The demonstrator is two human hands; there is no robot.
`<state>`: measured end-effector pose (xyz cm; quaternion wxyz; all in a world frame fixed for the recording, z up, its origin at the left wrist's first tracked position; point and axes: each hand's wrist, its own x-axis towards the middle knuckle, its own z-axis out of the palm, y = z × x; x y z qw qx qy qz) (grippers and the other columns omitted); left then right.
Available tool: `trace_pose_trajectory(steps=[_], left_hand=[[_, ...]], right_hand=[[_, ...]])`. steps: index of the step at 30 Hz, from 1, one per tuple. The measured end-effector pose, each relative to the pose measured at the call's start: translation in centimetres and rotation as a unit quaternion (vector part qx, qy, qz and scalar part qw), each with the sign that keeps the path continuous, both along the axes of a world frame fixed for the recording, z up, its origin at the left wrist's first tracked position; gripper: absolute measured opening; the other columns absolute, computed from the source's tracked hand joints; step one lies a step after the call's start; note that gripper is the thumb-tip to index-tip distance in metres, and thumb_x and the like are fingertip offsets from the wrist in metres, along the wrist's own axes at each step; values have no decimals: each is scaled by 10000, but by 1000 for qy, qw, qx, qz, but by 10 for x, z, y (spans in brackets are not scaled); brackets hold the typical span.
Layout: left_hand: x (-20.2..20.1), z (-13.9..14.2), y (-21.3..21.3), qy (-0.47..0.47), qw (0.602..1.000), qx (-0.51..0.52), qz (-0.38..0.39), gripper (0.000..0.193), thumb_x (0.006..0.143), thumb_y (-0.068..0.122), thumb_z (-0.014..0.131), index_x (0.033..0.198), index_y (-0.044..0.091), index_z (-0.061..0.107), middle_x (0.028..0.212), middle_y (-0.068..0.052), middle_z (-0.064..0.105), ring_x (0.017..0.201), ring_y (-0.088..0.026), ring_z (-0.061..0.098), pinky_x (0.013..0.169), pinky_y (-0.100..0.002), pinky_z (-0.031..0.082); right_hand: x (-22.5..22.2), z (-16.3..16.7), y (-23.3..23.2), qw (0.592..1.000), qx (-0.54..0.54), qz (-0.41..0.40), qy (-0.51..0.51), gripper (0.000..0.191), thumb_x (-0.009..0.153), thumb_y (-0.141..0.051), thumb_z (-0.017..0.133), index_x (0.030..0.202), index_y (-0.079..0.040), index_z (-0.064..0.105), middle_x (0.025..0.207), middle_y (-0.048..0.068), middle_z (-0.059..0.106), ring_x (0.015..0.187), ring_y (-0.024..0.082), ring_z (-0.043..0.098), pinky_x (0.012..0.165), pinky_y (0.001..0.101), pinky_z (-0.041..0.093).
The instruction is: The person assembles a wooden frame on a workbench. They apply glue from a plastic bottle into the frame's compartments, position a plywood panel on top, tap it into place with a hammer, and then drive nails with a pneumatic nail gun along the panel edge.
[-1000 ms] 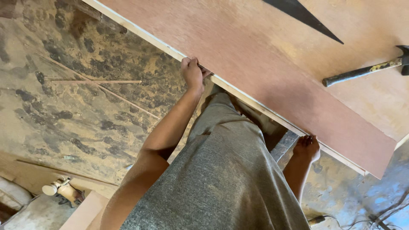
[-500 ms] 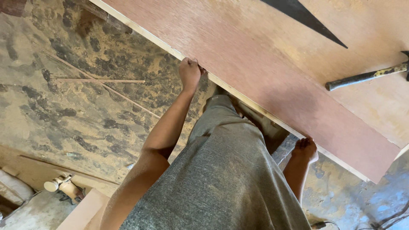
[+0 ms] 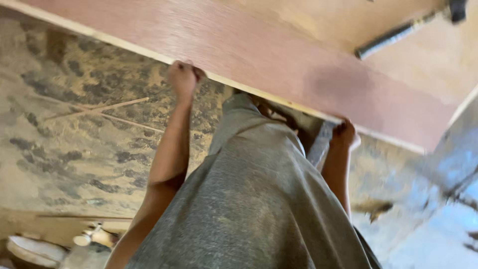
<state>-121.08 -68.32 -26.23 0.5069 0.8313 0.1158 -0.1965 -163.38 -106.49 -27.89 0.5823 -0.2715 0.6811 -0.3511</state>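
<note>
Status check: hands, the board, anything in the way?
Left hand and right hand both gripping near edge of reddish plywood board. Board lies flat. Hammer rests on top, far side; thin wooden sticks on floor, left.

Left hand [image 3: 183,77] and right hand [image 3: 344,133] grip the plywood board [image 3: 279,55] edge (reddish face up).

a speckled grey knit garment covers the torso, with both arms bare of sleeves.

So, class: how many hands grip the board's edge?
2. The left hand grips the board at its near edge, centre-left; the right hand grips further right. Fingertips are hidden underneath.
</note>
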Motion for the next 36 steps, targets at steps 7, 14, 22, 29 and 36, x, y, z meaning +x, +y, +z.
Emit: trace_pose_trajectory(steps=[7, 14, 22, 29, 36], left_hand=[[9, 16, 26, -98, 961, 163, -199, 164, 1010, 189, 709, 943, 42, 678, 873, -108, 723, 716, -172, 653, 645, -321, 535], [-39, 29, -39, -166, 886, 180, -394, 132, 1022, 155, 670, 1103, 52, 653, 1023, -98, 727, 932, -246, 687, 840, -405, 588], [-130, 12, -187, -394, 625, -51, -672, 618, 1024, 445, 684, 1499, 83, 523, 1540, -225, 448, 1460, -385, 391, 1216, -603, 309], [-137, 4, -221, -390, 553, -12, -736, 672, 1016, 541, 675, 1539, 136, 555, 1632, -244, 399, 1541, -401, 319, 1245, -648, 217], [-145, 19, -229, -401, 579, -5, -709, 618, 979, 508, 670, 1488, 167, 594, 1584, -204, 453, 1493, -397, 389, 1241, -632, 255]], right_hand=[[-22, 2, 27, 986, -36, 38, 156, 194, 840, -27, 819, 713, 2, 674, 587, 48, 604, 449, 129, 538, 379, 269, 432], [-13, 0, 49, 975, -60, 91, 195, 184, 837, -53, 838, 737, 6, 695, 603, 27, 632, 456, 107, 560, 386, 261, 429], [-15, -10, 54, 940, -130, 149, 278, 238, 814, -79, 881, 672, -6, 705, 576, -3, 632, 498, 68, 546, 447, 240, 434], [-6, 15, 52, 905, -113, 192, 362, 236, 818, -134, 864, 705, 10, 716, 634, 94, 688, 520, 144, 606, 526, 312, 504], [92, 65, -34, 875, -297, 215, 316, 193, 877, -122, 796, 1041, -26, 763, 936, 154, 731, 775, 226, 695, 723, 351, 589]])
